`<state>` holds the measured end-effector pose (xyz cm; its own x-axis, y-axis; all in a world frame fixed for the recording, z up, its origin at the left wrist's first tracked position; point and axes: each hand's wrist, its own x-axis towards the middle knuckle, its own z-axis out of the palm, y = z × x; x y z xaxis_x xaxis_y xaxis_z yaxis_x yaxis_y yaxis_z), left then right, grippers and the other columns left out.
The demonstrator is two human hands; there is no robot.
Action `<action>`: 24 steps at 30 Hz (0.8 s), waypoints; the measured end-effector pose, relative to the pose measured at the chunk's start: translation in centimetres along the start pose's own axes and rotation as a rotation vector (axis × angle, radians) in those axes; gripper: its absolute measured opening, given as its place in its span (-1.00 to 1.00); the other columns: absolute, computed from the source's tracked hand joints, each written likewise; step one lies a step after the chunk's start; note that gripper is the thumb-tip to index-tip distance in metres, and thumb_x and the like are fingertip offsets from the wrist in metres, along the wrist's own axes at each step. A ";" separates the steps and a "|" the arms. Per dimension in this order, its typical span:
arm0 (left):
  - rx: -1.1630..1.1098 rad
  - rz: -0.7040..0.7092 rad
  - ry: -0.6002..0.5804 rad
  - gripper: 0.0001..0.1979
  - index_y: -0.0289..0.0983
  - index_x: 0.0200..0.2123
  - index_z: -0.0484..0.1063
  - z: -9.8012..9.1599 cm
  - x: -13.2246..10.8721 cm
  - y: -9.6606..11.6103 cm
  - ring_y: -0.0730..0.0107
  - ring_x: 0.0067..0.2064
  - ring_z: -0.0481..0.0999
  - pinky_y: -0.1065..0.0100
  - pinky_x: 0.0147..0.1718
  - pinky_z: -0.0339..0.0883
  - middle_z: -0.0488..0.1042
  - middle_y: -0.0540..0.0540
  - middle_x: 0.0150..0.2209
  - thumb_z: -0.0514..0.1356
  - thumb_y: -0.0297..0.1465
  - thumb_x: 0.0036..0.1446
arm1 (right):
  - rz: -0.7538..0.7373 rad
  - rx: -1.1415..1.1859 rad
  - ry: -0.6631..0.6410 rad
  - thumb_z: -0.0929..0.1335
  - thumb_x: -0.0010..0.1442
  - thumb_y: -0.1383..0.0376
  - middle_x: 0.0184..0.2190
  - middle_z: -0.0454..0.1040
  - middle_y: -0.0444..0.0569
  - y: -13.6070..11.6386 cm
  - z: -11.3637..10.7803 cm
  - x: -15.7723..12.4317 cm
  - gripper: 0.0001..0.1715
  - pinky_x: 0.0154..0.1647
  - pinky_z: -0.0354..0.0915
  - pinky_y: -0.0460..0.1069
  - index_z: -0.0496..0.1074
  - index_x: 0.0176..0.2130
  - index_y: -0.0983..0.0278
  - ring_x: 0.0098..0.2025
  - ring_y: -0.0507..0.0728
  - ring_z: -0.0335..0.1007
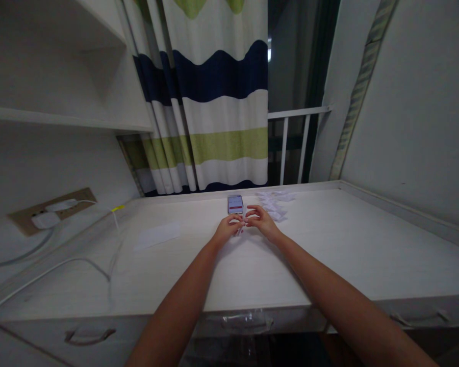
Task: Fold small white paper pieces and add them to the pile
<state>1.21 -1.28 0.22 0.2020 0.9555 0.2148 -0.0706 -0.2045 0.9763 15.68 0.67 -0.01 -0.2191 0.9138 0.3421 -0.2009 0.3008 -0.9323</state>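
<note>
Left hand (226, 228) and right hand (260, 220) both pinch a small white paper slip (241, 227); an uneven pull would likely tear it

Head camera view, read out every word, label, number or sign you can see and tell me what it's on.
No text here can be read.
Phone screen: a red band and faint lines, too small and blurred to read.
White slip pinched between left hand and right hand: no print visible.
Paper scraps, socket plate: no legible marks.
</note>
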 end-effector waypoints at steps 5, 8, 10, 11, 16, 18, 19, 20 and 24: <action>0.028 0.007 -0.008 -0.70 -0.33 -0.54 0.29 -0.1 0.1 -0.2 0.57 -0.52 0.37 0.49 -0.56 0.20 0.42 -0.05 -0.35 0.29 -0.27 -0.30 | 0.010 -0.007 -0.040 0.41 -0.27 0.33 -0.42 0.33 -0.18 0.3 -0.1 0.1 -0.53 -0.39 0.36 0.00 0.29 -0.26 0.25 -0.52 -0.02 0.37; 0.017 -0.010 -0.011 -0.68 -0.34 -0.54 0.29 -0.1 0.1 -0.3 0.56 -0.50 0.39 0.48 -0.53 0.22 0.42 -0.07 -0.32 0.30 -0.27 -0.31 | 0.021 -0.019 -0.047 0.41 -0.26 0.33 -0.41 0.34 -0.17 0.1 -0.1 0.0 -0.52 -0.39 0.36 0.00 0.31 -0.25 0.24 -0.52 -0.03 0.36; 0.003 -0.020 -0.018 -0.67 -0.34 -0.54 0.29 -0.2 0.2 -0.3 0.53 -0.47 0.40 0.46 -0.49 0.25 0.42 -0.09 -0.28 0.31 -0.26 -0.33 | 0.020 -0.025 -0.049 0.41 -0.25 0.33 -0.41 0.34 -0.16 -0.1 0.0 -0.1 -0.53 -0.39 0.36 -0.01 0.32 -0.24 0.24 -0.51 -0.03 0.36; -0.006 -0.025 -0.018 -0.66 -0.34 -0.54 0.29 -0.2 0.2 -0.3 0.51 -0.45 0.41 0.44 -0.46 0.27 0.42 -0.10 -0.25 0.31 -0.25 -0.33 | 0.020 -0.027 -0.051 0.41 -0.25 0.33 -0.41 0.35 -0.16 -0.2 0.0 -0.1 -0.53 -0.39 0.36 -0.02 0.32 -0.23 0.24 -0.51 -0.03 0.36; -0.050 -0.031 -0.008 -0.63 -0.35 -0.54 0.28 -0.5 0.5 -0.6 0.41 -0.39 0.45 0.32 -0.39 0.32 0.43 -0.13 -0.25 0.32 -0.24 -0.37 | 0.014 -0.033 -0.064 0.38 -0.22 0.33 -0.41 0.36 -0.15 -0.1 -0.1 0.0 -0.54 -0.41 0.36 -0.04 0.31 -0.22 0.25 -0.48 -0.02 0.36; -0.066 -0.018 -0.007 -0.63 -0.35 -0.55 0.27 -0.5 0.6 -0.7 0.39 -0.37 0.45 0.29 -0.38 0.34 0.42 -0.14 -0.22 0.33 -0.24 -0.37 | -0.011 -0.081 -0.044 0.34 -0.21 0.35 -0.42 0.36 -0.15 0.2 -0.2 0.1 -0.58 -0.45 0.35 -0.05 0.30 -0.24 0.25 -0.49 -0.02 0.35; -0.071 -0.011 -0.008 -0.63 -0.35 -0.54 0.26 -0.5 0.6 -0.7 0.38 -0.36 0.45 0.28 -0.37 0.35 0.41 -0.15 -0.20 0.33 -0.25 -0.37 | -0.032 -0.126 -0.027 0.33 -0.20 0.36 -0.43 0.35 -0.16 0.3 -0.3 0.2 -0.60 -0.48 0.34 -0.07 0.30 -0.25 0.26 -0.51 -0.03 0.33; -0.072 -0.005 -0.008 -0.63 -0.35 -0.54 0.26 -0.5 0.6 -0.8 0.38 -0.35 0.45 0.28 -0.37 0.35 0.39 -0.15 -0.17 0.33 -0.26 -0.36 | -0.057 -0.180 -0.007 0.31 -0.20 0.38 -0.44 0.34 -0.16 0.5 -0.3 0.2 -0.62 -0.51 0.32 -0.08 0.29 -0.26 0.26 -0.52 -0.03 0.32; -0.051 0.009 0.021 -0.62 -0.33 -0.44 0.27 -0.2 0.4 -0.8 0.43 -0.38 0.45 0.27 -0.38 0.37 0.34 -0.15 -0.12 0.33 -0.30 -0.34 | -0.159 -0.403 0.033 0.26 -0.18 0.40 -0.44 0.32 -0.15 0.9 -0.2 0.2 -0.64 -0.55 0.26 -0.11 0.27 -0.27 0.28 -0.53 -0.04 0.27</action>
<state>1.20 -0.66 -0.46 0.1805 0.9581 0.2225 -0.1218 -0.2027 0.9716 15.69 1.16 -0.82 -0.1837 0.8537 0.4872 0.1606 0.5151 -0.8420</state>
